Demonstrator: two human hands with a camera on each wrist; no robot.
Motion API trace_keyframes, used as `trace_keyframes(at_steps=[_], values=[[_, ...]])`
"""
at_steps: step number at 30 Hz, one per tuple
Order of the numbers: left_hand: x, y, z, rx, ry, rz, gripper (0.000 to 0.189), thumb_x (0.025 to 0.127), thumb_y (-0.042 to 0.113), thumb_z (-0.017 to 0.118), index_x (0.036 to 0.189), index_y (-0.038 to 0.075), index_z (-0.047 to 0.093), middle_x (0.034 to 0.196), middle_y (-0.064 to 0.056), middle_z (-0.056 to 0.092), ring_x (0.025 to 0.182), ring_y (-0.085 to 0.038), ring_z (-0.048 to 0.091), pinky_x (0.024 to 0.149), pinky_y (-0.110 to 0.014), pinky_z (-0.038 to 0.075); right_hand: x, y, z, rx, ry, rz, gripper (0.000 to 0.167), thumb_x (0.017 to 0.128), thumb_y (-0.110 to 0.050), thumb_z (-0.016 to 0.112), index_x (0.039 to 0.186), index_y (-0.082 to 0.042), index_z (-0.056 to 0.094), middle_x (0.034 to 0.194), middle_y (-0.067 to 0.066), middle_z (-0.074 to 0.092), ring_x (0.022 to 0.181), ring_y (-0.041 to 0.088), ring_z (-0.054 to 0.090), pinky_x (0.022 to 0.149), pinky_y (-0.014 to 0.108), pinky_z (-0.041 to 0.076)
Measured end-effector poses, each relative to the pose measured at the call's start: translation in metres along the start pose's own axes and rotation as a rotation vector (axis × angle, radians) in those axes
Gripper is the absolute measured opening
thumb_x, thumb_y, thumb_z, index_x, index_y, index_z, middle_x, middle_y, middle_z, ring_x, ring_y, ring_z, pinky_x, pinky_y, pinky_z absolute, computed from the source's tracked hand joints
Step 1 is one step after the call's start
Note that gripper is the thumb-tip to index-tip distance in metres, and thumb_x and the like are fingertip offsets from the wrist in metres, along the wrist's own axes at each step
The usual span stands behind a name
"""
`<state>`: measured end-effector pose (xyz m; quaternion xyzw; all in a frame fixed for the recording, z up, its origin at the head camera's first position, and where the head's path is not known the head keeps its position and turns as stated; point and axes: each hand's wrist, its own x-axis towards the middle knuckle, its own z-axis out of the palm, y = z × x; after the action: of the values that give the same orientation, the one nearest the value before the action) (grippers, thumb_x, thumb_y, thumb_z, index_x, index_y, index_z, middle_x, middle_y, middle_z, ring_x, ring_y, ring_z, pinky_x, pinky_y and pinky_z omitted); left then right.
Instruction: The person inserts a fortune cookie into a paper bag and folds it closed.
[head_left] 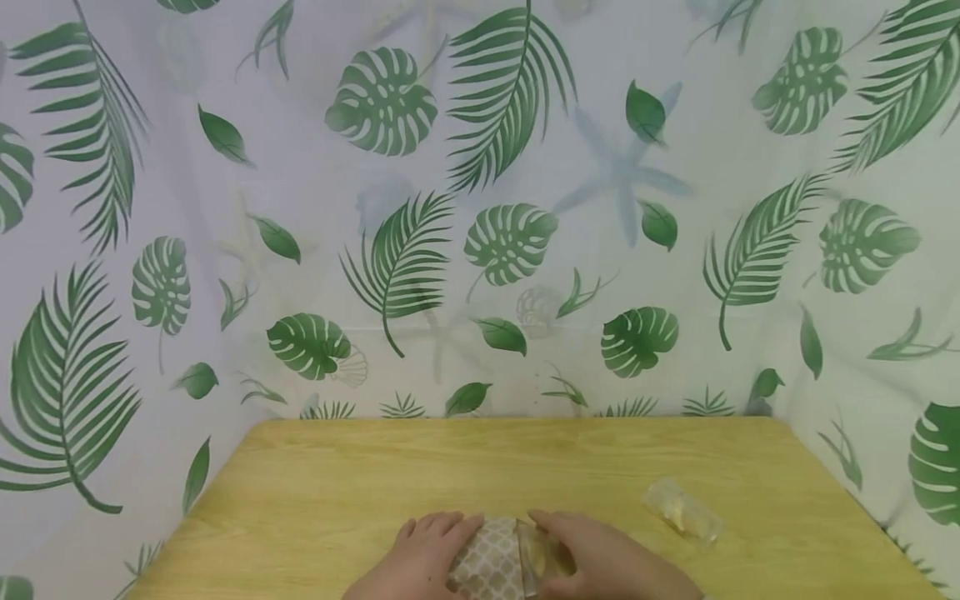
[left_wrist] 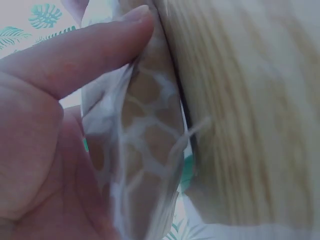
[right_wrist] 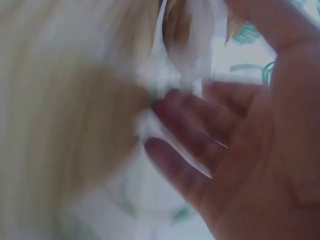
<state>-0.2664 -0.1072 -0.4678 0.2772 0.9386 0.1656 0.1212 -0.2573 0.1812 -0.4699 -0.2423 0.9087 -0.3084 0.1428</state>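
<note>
Low in the head view, a pouch with a beige and white lattice pattern lies between both hands at the table's near side. My left hand holds its left side; in the left wrist view the thumb lies along the crinkled plastic. The pouch's right part is clear plastic. Against that side rests my right hand, its fingers loosely spread beside the plastic in the blurred right wrist view. The palm side of both hands is hidden from the head camera.
A clear plastic packet with something yellowish inside lies on the wooden table, to the right beyond my right hand. A white curtain printed with green leaves hangs behind the table and along both sides.
</note>
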Motion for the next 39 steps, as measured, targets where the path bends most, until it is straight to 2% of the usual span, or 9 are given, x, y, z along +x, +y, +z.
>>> trace_keyframes(at_steps=[6,12,16,21,24,29,33,39], values=[[0.002,0.003,-0.004,0.034,0.006,0.011,0.088,0.081,0.047,0.082,0.155,0.025,0.040,0.152,-0.004,0.044,0.140,-0.030,0.039,0.109,-0.066,0.029,0.004,0.001,0.003,0.009,0.005,0.010,0.088,0.082,-0.063,0.075,0.152,-0.016,0.048,0.143,-0.003,0.055,0.130,0.026,0.052,0.102,0.054,0.046],[0.001,0.002,-0.003,0.021,0.009,0.012,0.086,0.082,0.046,0.082,0.155,0.025,0.041,0.151,-0.006,0.045,0.139,-0.031,0.039,0.109,-0.067,0.029,0.005,0.005,0.003,0.016,-0.005,-0.004,0.088,0.083,-0.062,0.075,0.152,-0.016,0.046,0.145,-0.002,0.054,0.132,0.028,0.051,0.103,0.055,0.044],[-0.001,0.001,0.001,-0.013,-0.002,0.009,0.086,0.083,0.056,0.077,0.154,0.023,0.042,0.150,-0.008,0.047,0.139,-0.033,0.040,0.109,-0.068,0.029,-0.004,0.011,-0.003,0.007,-0.005,-0.017,0.084,0.084,-0.063,0.073,0.151,-0.017,0.049,0.145,-0.002,0.053,0.132,0.027,0.050,0.104,0.055,0.044],[-0.002,0.000,0.003,-0.039,-0.021,0.018,0.091,0.082,0.067,0.072,0.155,0.023,0.041,0.151,-0.009,0.045,0.139,-0.034,0.040,0.108,-0.069,0.028,-0.019,0.020,-0.016,-0.060,-0.002,0.019,0.071,0.088,-0.054,0.073,0.143,-0.012,0.057,0.142,0.002,0.056,0.131,0.032,0.051,0.105,0.058,0.042],[-0.002,0.000,0.004,-0.032,-0.015,0.030,0.090,0.083,0.067,0.071,0.155,0.023,0.040,0.151,-0.009,0.045,0.139,-0.034,0.040,0.108,-0.070,0.029,-0.021,0.022,-0.020,-0.068,-0.008,0.038,0.063,0.089,-0.049,0.074,0.139,-0.012,0.061,0.137,0.002,0.058,0.128,0.033,0.052,0.104,0.058,0.042],[-0.006,-0.002,0.004,-0.012,0.004,0.041,0.088,0.084,0.063,0.072,0.155,0.022,0.041,0.151,-0.009,0.045,0.139,-0.035,0.040,0.107,-0.071,0.029,-0.015,0.018,-0.015,-0.115,-0.016,0.018,0.058,0.088,-0.051,0.074,0.134,-0.016,0.066,0.130,-0.002,0.061,0.122,0.026,0.055,0.101,0.054,0.045],[-0.005,-0.004,0.003,-0.043,-0.002,0.026,0.089,0.083,0.063,0.074,0.156,0.024,0.040,0.153,-0.009,0.043,0.140,-0.034,0.038,0.109,-0.070,0.027,-0.011,0.012,-0.011,-0.127,-0.015,0.011,0.055,0.088,-0.048,0.075,0.132,-0.017,0.067,0.130,0.001,0.061,0.121,0.028,0.055,0.100,0.056,0.046],[-0.003,-0.004,-0.001,-0.060,-0.013,0.025,0.086,0.084,0.056,0.076,0.155,0.025,0.040,0.153,-0.008,0.043,0.141,-0.033,0.037,0.110,-0.069,0.026,-0.007,0.006,-0.007,-0.097,-0.019,0.055,0.054,0.087,-0.048,0.076,0.131,-0.018,0.067,0.131,0.002,0.060,0.122,0.031,0.055,0.100,0.058,0.046]])
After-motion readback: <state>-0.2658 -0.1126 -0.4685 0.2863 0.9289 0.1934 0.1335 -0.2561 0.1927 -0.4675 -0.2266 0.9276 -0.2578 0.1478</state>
